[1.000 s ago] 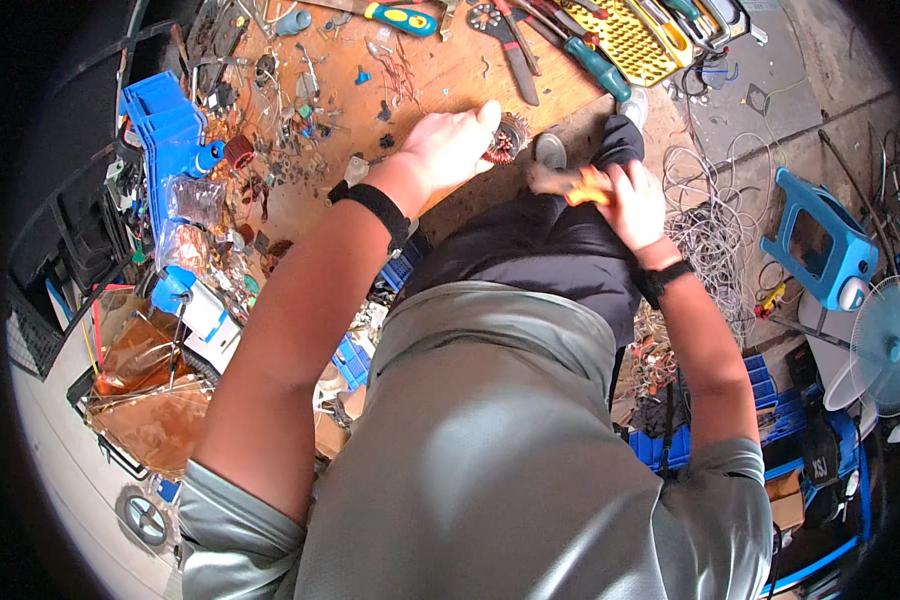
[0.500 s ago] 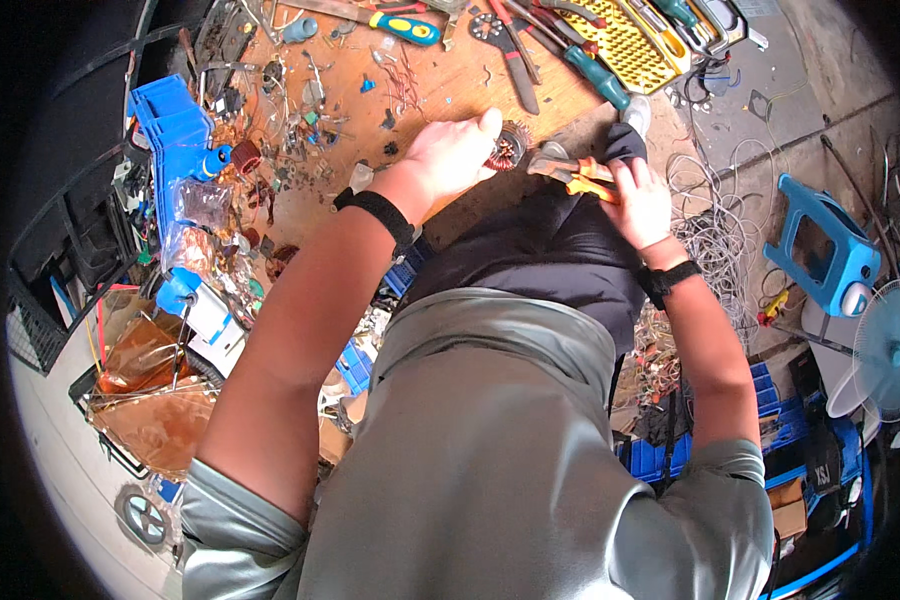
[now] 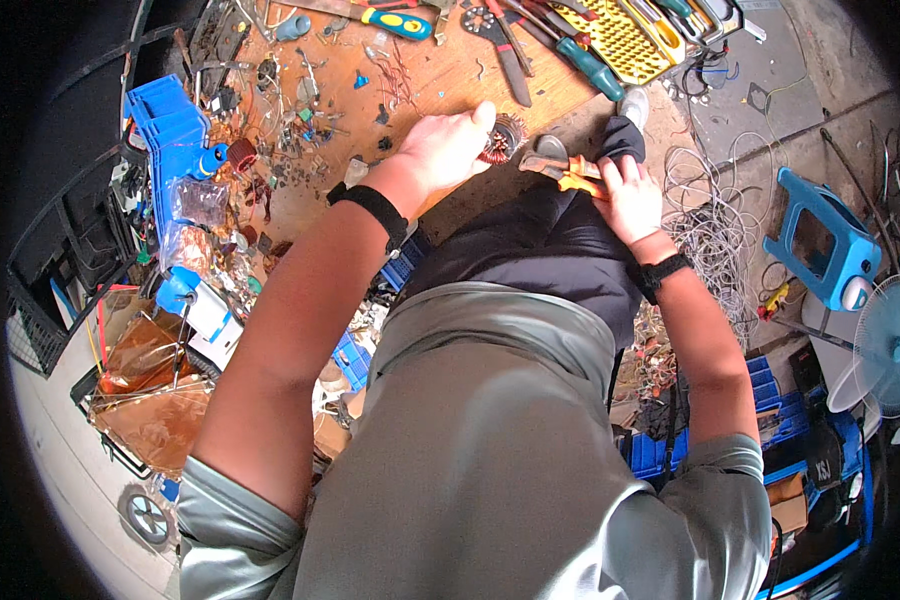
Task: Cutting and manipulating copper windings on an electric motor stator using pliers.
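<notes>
My left hand (image 3: 448, 150) grips a small round copper-wound coil (image 3: 502, 139) at the near edge of the wooden workbench (image 3: 440, 80). My right hand (image 3: 625, 195) is closed on the orange handles of a pair of pliers (image 3: 560, 172). The pliers' metal jaws point left toward the coil and sit just beside it. Both forearms come up from the lower edge, each with a dark wristband. My dark trousers and grey shirt fill the lower middle.
Screwdrivers (image 3: 395, 20), cutters (image 3: 505, 45) and a yellow perforated tray (image 3: 620, 40) lie at the bench's far side. Blue bins (image 3: 170, 135) and scrap parts crowd the left. Tangled wire (image 3: 715, 240), a blue frame (image 3: 820, 240) and a fan (image 3: 885, 350) are on the floor at right.
The view has shifted slightly. My left hand has turned the coil toward the pliers, and my right hand has brought the pliers' jaws closer to it.
</notes>
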`<move>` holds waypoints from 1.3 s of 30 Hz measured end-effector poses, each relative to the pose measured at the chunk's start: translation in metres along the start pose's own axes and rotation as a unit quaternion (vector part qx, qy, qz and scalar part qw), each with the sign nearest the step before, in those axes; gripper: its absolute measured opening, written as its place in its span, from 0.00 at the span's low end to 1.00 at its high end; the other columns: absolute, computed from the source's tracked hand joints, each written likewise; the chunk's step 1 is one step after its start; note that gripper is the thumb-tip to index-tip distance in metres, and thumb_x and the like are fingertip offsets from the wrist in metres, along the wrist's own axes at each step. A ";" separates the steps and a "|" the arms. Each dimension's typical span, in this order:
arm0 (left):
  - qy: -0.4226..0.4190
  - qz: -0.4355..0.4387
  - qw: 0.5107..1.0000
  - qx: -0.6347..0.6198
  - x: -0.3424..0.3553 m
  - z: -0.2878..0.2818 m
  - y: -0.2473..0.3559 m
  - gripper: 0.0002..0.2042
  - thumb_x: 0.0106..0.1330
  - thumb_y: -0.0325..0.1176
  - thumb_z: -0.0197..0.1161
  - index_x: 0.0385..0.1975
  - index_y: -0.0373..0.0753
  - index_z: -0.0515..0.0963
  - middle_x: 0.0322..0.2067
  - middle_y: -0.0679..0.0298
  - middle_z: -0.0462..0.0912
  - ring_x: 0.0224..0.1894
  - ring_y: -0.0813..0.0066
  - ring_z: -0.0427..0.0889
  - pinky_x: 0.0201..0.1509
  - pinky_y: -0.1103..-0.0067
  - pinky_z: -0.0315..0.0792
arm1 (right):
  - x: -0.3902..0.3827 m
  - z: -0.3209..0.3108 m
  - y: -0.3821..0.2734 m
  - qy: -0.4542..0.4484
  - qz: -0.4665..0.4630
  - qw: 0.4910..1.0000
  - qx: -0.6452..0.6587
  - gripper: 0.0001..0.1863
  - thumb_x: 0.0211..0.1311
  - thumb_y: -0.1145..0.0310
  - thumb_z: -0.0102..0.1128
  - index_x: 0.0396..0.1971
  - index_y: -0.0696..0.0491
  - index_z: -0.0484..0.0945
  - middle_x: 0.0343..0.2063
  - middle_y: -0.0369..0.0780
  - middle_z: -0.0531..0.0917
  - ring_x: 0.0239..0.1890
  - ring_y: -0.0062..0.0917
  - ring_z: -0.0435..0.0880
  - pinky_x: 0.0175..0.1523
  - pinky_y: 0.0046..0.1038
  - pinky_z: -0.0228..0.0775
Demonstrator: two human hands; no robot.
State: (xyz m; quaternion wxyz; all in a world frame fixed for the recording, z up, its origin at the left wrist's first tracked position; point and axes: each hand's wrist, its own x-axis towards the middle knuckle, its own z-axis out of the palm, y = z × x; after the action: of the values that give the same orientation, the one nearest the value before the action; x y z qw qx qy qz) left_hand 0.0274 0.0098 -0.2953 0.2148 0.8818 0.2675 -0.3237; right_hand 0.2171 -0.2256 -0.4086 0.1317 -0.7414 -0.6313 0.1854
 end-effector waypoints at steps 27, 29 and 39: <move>-0.004 -0.009 1.000 0.004 0.004 -0.002 0.000 0.24 0.60 0.39 0.70 0.46 0.36 0.63 0.37 0.46 0.85 0.42 0.46 0.85 0.44 0.59 0.79 | 0.003 0.001 -0.002 -0.008 0.022 1.000 -0.006 0.32 0.40 0.61 0.76 0.50 0.47 0.75 0.39 0.40 0.75 0.41 0.38 0.79 0.45 0.40 0.75; 0.002 -0.004 1.000 0.007 0.004 0.002 0.000 0.24 0.60 0.39 0.70 0.46 0.36 0.63 0.37 0.46 0.85 0.43 0.46 0.85 0.44 0.59 0.79 | -0.001 -0.008 -0.002 -0.008 0.019 1.000 0.008 0.32 0.40 0.61 0.76 0.49 0.47 0.75 0.39 0.40 0.75 0.41 0.38 0.79 0.45 0.40 0.74; -0.004 0.004 1.000 0.004 0.005 -0.001 0.000 0.24 0.60 0.38 0.70 0.46 0.37 0.62 0.38 0.46 0.85 0.43 0.45 0.85 0.44 0.58 0.79 | -0.005 -0.007 -0.002 -0.010 0.010 1.000 0.020 0.32 0.40 0.61 0.76 0.49 0.47 0.74 0.37 0.40 0.74 0.40 0.38 0.79 0.44 0.39 0.74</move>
State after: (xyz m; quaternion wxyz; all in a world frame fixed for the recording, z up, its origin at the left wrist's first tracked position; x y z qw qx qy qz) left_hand 0.0311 0.0127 -0.2981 0.2139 0.8823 0.2617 -0.3275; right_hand 0.2182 -0.2296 -0.4011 0.1385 -0.7432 -0.6209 0.2070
